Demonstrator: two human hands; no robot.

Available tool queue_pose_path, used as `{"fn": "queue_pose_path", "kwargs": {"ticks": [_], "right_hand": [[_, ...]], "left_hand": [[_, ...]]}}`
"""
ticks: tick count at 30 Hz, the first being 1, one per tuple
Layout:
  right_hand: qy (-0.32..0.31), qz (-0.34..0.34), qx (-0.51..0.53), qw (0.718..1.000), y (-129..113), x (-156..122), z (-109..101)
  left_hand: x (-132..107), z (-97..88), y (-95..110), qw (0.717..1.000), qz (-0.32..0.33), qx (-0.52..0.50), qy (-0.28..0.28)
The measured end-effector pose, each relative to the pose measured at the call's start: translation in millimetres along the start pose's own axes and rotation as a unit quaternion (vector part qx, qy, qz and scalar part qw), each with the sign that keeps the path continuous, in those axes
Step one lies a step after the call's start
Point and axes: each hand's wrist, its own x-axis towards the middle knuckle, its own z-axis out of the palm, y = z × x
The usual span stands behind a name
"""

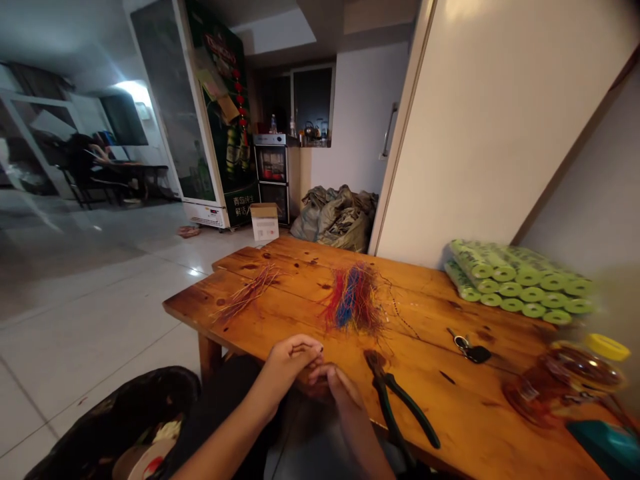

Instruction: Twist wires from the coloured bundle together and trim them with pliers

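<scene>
My left hand and my right hand meet at the near edge of the wooden table. Both have their fingers curled and pinched together on something small that I cannot make out. Just right of my right hand lie pliers with dark green handles, jaws pointing away from me. Farther back on the table lies a tangled bundle of red and blue wires. A thinner bunch of reddish copper strands lies toward the table's left corner.
A key bunch lies right of the pliers. Green rolls are stacked against the wall at the right. A jar with a yellow lid lies at the far right. A black-lined bin stands by my left knee.
</scene>
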Motion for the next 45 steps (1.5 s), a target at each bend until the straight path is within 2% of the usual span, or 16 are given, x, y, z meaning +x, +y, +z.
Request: {"fn": "queue_pose_path", "kwargs": {"ticks": [6,11,15,23,25,27,29,30,35,40,45], "right_hand": [[-0.066,0.033,0.079,0.994,-5.6,0.2,2.6],[-0.082,0.092,0.156,0.98,-1.5,-0.7,1.0],[-0.071,0.139,0.152,0.976,-4.7,-2.7,-2.5],[-0.098,0.133,0.094,0.982,-11.3,-7.7,0.1],[-0.072,0.13,0.103,0.984,-11.7,-5.8,-2.9],[-0.026,0.118,0.129,0.984,-14.0,-1.9,-10.3],[0.027,0.095,0.158,0.982,-17.5,3.0,-21.9],[0.051,0.082,0.171,0.98,-19.3,5.5,-28.7],[0.124,0.052,0.211,0.968,-21.9,12.0,-58.1],[0.153,0.04,0.23,0.96,-16.9,14.5,-65.3],[0.176,0.031,0.232,0.956,-17.9,17.4,-62.7]], "left_hand": [[2.5,0.5,-0.4,1.0,0.018,0.012,0.016],[3.4,0.8,3.8,0.999,0.03,0.004,0.034],[3.8,0.1,7.2,0.998,0.037,-0.012,0.049],[12.4,0.7,3.5,0.998,0.06,0.02,0.025],[26.2,0.7,1.6,0.996,0.077,0.047,0.014],[47.5,1.1,-2.8,0.986,0.103,0.132,0.019],[73.0,3.3,-9.9,0.947,0.134,0.289,0.035],[85.8,5.4,-14.2,0.933,0.143,0.327,0.038],[133.2,25.8,-33.6,0.9,0.148,0.409,0.031],[150.3,40.4,-45.4,0.886,0.124,0.445,0.038],[149.5,33.9,-52.8,0.89,0.098,0.446,0.018]]}}
